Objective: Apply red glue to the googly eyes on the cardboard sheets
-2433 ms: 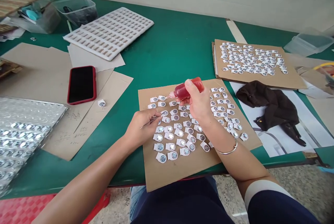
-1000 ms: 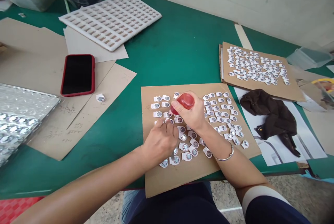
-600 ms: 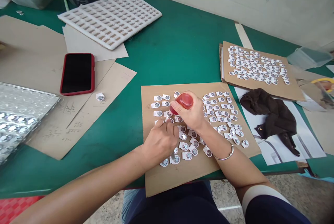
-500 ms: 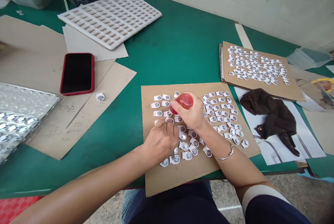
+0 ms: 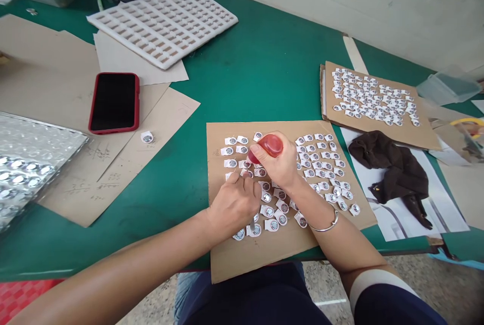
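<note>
My right hand (image 5: 278,161) is wrapped round a red squeeze bottle (image 5: 271,145), tilted with its lower end toward the cardboard sheet (image 5: 234,259). My left hand (image 5: 237,199) is closed close beside it, low over the sheet. A thin metal tool (image 5: 252,224) sticks out below my left fist; its working end is hidden by the fingers. Rows of small white tabs with round silver discs (image 5: 271,225) lie on the cardboard around both hands. Whatever lies right under the bottle's tip is covered by my fingers.
A second cardboard (image 5: 427,133) with similar pieces lies at the right, near a dark brown cloth (image 5: 404,173). To the left are a red-cased phone (image 5: 115,103), one loose tab (image 5: 147,137) and a bubbly silver pack (image 5: 34,148). A white slotted tray (image 5: 166,24) lies behind.
The view has shifted slightly. Both hands keep nearly the same place and grip over the cardboard, the red squeeze bottle still tilted in my right hand.
</note>
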The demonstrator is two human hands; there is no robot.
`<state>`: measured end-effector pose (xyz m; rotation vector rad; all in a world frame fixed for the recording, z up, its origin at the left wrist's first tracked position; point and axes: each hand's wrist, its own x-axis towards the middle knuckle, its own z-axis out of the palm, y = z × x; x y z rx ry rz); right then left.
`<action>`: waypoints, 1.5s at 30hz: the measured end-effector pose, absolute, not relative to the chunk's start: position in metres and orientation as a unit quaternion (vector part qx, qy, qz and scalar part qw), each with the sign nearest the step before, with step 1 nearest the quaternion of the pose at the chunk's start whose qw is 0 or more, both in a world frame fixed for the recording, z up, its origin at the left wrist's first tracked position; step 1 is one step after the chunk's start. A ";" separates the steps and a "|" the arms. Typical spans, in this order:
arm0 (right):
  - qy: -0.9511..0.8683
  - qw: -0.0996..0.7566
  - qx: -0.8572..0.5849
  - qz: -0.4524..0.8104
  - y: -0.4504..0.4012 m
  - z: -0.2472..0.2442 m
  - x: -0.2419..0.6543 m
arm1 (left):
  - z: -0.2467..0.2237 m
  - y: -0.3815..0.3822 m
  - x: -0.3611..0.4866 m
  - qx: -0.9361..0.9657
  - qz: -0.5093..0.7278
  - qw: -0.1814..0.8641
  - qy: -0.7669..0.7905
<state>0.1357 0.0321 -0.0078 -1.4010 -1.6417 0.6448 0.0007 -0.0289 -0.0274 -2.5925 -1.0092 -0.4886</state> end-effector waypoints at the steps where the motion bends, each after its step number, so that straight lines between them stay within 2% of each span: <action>1: -0.657 0.429 -0.562 0.261 0.032 -0.008 0.136 | -0.028 -0.029 0.001 -0.909 -0.166 0.149 -0.353; 9: -0.646 0.432 -0.570 0.267 0.031 -0.011 0.136 | -0.032 -0.031 0.000 -0.915 -0.158 0.113 -0.354; 15: -0.645 0.452 -0.566 0.242 0.032 -0.016 0.138 | -0.032 -0.031 0.000 -0.905 -0.168 0.151 -0.360; 24: -0.605 0.488 -0.565 0.276 0.033 -0.016 0.141 | -0.030 -0.033 -0.001 -0.904 -0.183 0.131 -0.364; 31: -0.559 0.538 -0.523 0.352 0.039 -0.011 0.139 | -0.035 -0.037 0.000 -0.902 -0.193 0.125 -0.366; 33: -0.537 0.558 -0.518 0.364 0.042 -0.006 0.142 | -0.032 -0.035 -0.004 -0.901 -0.207 0.094 -0.369; 36: -0.499 0.597 -0.506 0.373 0.048 0.008 0.150 | -0.021 -0.024 -0.019 -0.879 -0.237 -0.030 -0.412; 39: -0.459 0.619 -0.498 0.398 0.055 0.025 0.169 | -0.005 -0.005 -0.043 -0.771 -0.322 -0.176 -0.521; 41: -0.427 0.634 -0.502 0.406 0.059 0.031 0.192 | 0.004 0.006 -0.058 -0.698 -0.378 -0.226 -0.565; 43: -0.385 0.665 -0.519 0.374 0.061 0.030 0.221 | 0.011 0.014 -0.068 -0.657 -0.406 -0.249 -0.584; 45: -0.350 0.684 -0.574 0.284 0.059 0.023 0.256 | 0.013 0.019 -0.073 -0.635 -0.416 -0.272 -0.591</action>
